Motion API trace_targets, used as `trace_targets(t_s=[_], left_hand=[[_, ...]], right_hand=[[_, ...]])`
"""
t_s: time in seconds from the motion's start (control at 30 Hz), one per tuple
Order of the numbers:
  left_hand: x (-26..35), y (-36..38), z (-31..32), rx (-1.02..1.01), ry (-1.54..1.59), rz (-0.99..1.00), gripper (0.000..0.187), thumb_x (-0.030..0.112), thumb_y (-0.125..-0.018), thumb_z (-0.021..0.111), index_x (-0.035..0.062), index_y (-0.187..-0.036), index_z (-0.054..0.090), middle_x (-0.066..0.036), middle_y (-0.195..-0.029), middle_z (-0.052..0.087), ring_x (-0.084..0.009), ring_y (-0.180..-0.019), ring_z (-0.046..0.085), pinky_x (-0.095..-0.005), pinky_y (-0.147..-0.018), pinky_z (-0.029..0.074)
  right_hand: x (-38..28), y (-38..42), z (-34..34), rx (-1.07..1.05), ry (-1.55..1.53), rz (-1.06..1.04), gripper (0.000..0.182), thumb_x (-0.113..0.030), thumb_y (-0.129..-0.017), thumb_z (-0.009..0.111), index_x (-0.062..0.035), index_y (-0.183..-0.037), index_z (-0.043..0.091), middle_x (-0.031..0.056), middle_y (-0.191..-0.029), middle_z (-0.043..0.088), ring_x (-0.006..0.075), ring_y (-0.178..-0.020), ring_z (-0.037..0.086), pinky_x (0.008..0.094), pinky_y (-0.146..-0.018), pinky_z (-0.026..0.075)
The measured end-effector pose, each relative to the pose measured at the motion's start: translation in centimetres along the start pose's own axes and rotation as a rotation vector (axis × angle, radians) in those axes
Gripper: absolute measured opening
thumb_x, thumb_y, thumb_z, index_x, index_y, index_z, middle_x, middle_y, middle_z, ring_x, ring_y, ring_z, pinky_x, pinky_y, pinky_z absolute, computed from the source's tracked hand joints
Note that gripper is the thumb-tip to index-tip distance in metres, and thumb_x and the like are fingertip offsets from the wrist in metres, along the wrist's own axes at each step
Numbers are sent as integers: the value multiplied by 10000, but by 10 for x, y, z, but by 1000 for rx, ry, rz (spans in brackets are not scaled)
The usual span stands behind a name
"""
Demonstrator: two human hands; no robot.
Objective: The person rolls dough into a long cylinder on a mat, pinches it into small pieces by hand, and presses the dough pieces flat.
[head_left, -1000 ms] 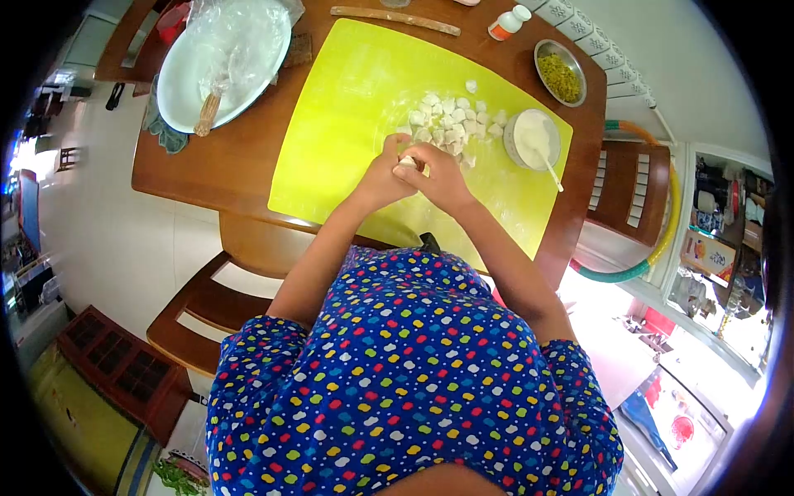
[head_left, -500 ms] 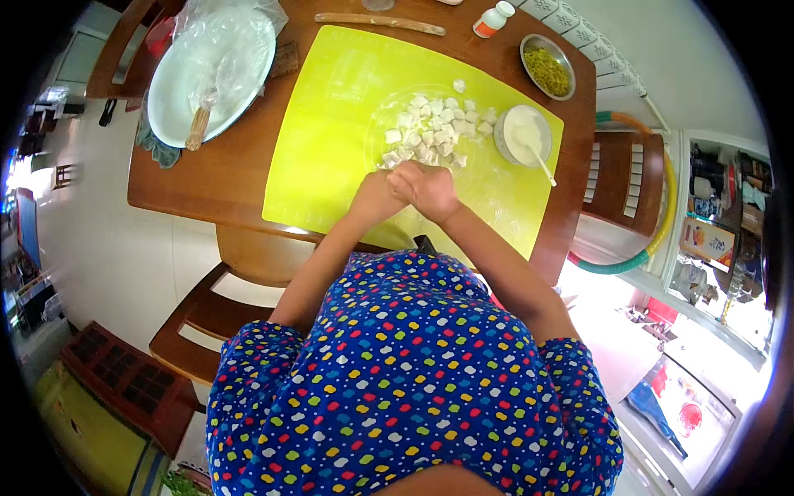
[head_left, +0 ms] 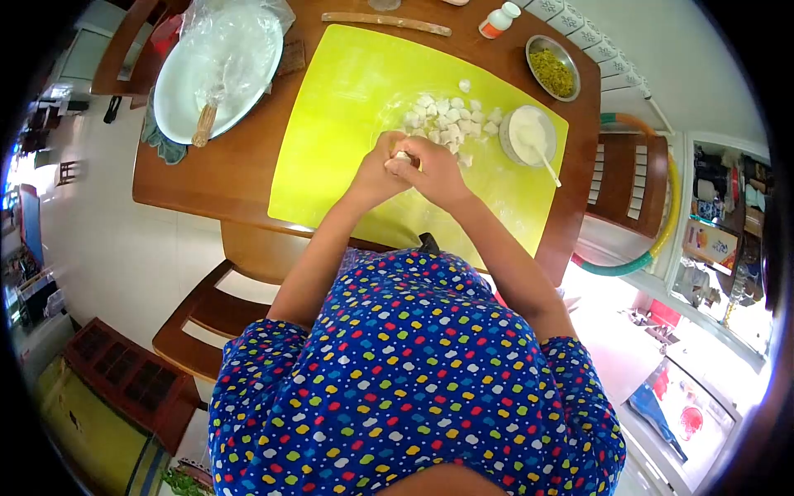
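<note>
Both hands meet over the near middle of a yellow-green mat (head_left: 322, 124) on the wooden bench (head_left: 194, 183), fingers curled in. Left hand (head_left: 376, 172) and right hand (head_left: 433, 169) grasp a small pale dough piece (head_left: 403, 155) between them; most of it hidden by fingers. Just beyond the hands, a loose cluster of floury dough lumps (head_left: 451, 120); one round lump (head_left: 465, 85) apart, on the far side. Right of cluster: bowl (head_left: 506, 147) of white powder, spoon (head_left: 552, 171) leaning over its near rim. Far right, off the mat: metal bowl (head_left: 576, 83) of yellow-green filling (head_left: 551, 72), white bottle (head_left: 500, 20) to its left. Stick (head_left: 386, 22) lies beyond the mat's far edge. Far left: large basin (head_left: 172, 99) with clear plastic (head_left: 240, 41).
</note>
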State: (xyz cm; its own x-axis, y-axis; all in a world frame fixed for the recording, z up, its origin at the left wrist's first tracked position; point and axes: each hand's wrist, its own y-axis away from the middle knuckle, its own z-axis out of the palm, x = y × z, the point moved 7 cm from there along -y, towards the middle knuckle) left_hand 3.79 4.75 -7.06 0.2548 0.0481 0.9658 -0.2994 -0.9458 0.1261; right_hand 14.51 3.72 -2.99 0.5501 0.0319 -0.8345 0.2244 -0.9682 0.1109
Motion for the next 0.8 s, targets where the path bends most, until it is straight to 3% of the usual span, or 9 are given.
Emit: trace_targets(t_s=[0.07,0.17,0.3,0.37,0.5,0.57,0.67,0.73,0.8], left_hand=[[-10,-5,7,-175,-120,-85,384,260,-735,703,76,-1066,639,-163,-919,679,-329,-861,662,-385,-763,520],[-7,5,3,-98,-357,-149,300,329,-744,677,67,-888,700,-180,-858,680,-363,-821,657,-414,-732,527],[-20,2,14,-165,-365,-42,316,354,-739,665,64,-860,703,-196,-842,673,-390,-784,648,-442,-695,529],[-30,3,17,-143,-355,-91,306,339,-739,662,54,-844,700,-211,-810,664,-395,-758,648,-446,-684,529],[-30,13,28,-192,-532,-99,283,289,-744,705,26,-841,678,-214,-759,654,-370,-737,650,-398,-627,513],[-5,23,34,-220,-294,85,259,265,-741,712,20,-812,665,-185,-716,656,-330,-693,660,-380,-637,511],[45,35,41,-255,122,73,267,257,-724,735,11,-761,638,-135,-706,653,-237,-683,643,-354,-645,505],[26,11,15,-62,94,179,318,229,-713,748,20,-917,621,-102,-790,648,-167,-705,607,-328,-658,503],[-6,11,8,-74,-69,-79,499,215,-716,752,27,-1125,538,-133,-921,652,-180,-744,618,-319,-685,506]], right_hand=[[-2,4,-7,93,18,9,317,-377,-835,659,-76,-933,632,122,-834,643,264,-706,629,370,-626,481],[6,9,-6,167,165,54,327,-399,-846,647,-95,-960,611,122,-844,651,289,-699,637,395,-606,488],[5,12,-4,115,272,106,303,-398,-873,618,-106,-947,585,121,-829,653,309,-713,643,409,-609,496],[4,12,4,118,259,-115,299,-403,-893,586,-108,-935,564,122,-812,650,329,-706,636,427,-605,494],[23,13,14,88,320,-170,274,-372,-910,556,-98,-911,569,121,-812,651,347,-719,631,436,-611,492],[59,4,11,42,618,101,250,-328,-916,544,-87,-871,592,138,-839,648,363,-767,628,456,-653,490],[101,14,-8,112,374,292,250,-300,-914,540,-79,-886,653,153,-871,650,350,-840,628,449,-734,491],[96,6,-14,212,176,193,246,-293,-903,575,-83,-950,695,150,-906,651,326,-889,625,428,-792,483],[51,17,-25,328,93,-97,260,-298,-864,645,-99,-1020,706,134,-928,648,293,-882,619,386,-794,481]])
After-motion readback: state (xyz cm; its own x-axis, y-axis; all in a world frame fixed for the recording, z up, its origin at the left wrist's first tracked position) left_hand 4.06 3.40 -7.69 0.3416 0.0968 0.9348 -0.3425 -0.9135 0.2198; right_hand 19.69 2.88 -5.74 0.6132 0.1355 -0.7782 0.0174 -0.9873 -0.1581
